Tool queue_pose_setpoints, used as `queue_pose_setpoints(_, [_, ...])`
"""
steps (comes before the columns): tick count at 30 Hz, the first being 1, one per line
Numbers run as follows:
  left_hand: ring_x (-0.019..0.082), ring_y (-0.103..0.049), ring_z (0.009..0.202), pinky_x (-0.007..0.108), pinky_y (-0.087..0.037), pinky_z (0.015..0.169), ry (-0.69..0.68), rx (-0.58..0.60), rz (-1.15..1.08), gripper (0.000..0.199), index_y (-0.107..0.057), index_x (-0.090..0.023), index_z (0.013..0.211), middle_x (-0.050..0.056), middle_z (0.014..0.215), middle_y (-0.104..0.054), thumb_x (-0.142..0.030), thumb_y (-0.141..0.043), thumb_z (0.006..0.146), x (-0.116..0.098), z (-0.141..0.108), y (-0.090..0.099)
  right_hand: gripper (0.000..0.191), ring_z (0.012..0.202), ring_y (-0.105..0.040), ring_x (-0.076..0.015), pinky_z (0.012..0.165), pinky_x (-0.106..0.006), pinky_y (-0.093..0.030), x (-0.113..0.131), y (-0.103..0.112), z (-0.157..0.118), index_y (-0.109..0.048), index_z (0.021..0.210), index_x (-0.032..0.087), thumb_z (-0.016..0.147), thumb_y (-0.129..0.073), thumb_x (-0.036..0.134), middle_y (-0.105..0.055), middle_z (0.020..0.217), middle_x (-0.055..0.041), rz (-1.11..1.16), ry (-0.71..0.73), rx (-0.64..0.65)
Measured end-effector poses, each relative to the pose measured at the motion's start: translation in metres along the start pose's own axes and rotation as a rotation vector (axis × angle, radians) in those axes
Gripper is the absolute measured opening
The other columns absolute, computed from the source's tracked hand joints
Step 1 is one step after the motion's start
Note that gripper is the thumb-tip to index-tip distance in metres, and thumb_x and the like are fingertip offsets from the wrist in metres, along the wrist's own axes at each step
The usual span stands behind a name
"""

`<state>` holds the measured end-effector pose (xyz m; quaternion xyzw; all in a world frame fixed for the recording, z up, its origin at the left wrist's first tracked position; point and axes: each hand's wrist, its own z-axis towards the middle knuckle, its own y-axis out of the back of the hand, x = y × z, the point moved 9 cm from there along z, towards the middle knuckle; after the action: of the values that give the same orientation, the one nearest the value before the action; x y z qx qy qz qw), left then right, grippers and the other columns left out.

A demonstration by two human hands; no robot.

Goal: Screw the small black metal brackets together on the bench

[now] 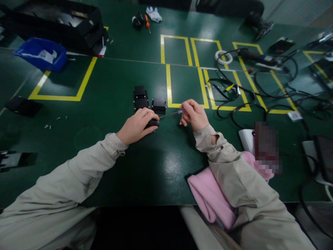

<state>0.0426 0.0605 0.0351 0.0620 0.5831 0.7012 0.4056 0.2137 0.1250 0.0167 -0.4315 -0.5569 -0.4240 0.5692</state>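
My left hand (137, 125) is closed around a small black block (153, 123) on the green table. In my right hand (194, 114), fingers pinched, is a thin screwdriver (171, 114) with a clear handle. Its shaft points left, and the tip is at the right end of the held block; whether it touches a screw is too small to tell. Just beyond my left hand sit more black blocks: one (159, 105) stands apart on the right, and another (139, 91) rests on or against a larger black piece (141, 103).
Tangled black cables (234, 114) spread over the right side near a white tape roll (223, 57). A pink cloth (208, 194) lies under my right forearm. Loose screws (48, 126) and a blue bin (43, 53) are on the left. An orange screwdriver (147, 22) lies far back.
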Motion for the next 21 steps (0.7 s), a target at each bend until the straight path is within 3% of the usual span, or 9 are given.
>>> queue_pose_setpoints(7, [0.026,-0.056,0.111,0.042,-0.050,0.092,0.021,0.013,-0.019,0.024,-0.058,-0.019,0.116,0.010,0.119,-0.061,-0.033,-0.055,0.098,0.0012,0.0002,-0.0005,0.052,0.033,-0.045,-0.0044,0.042,-0.020,-0.050,-0.0001,0.0000,-0.0002,-0.045,0.089,0.025,0.072,-0.073,0.066,-0.045,0.041,0.0177,-0.001,0.006,0.000])
queue_pose_setpoints(14, [0.027,-0.056,0.112,0.043,-0.049,0.093,0.015,0.021,-0.012,0.025,-0.058,-0.018,0.117,0.011,0.119,-0.061,-0.034,-0.054,0.098,0.0015,0.0005,-0.0017,0.050,0.029,-0.041,-0.0044,0.042,-0.020,-0.048,0.0013,-0.0014,-0.0005,-0.047,0.082,0.024,0.077,-0.064,0.070,-0.033,0.035,0.0184,-0.004,0.015,0.012])
queue_pose_setpoints(21, [0.027,-0.057,0.111,0.043,-0.050,0.092,0.000,0.008,-0.001,0.025,-0.058,-0.017,0.117,0.011,0.118,-0.061,-0.034,-0.054,0.099,0.0004,0.0003,-0.0008,0.047,0.034,-0.046,-0.0043,0.043,-0.020,-0.050,-0.0030,-0.0001,0.0003,-0.046,0.089,0.025,0.078,-0.067,0.064,-0.045,0.042,0.0174,0.012,0.001,0.007])
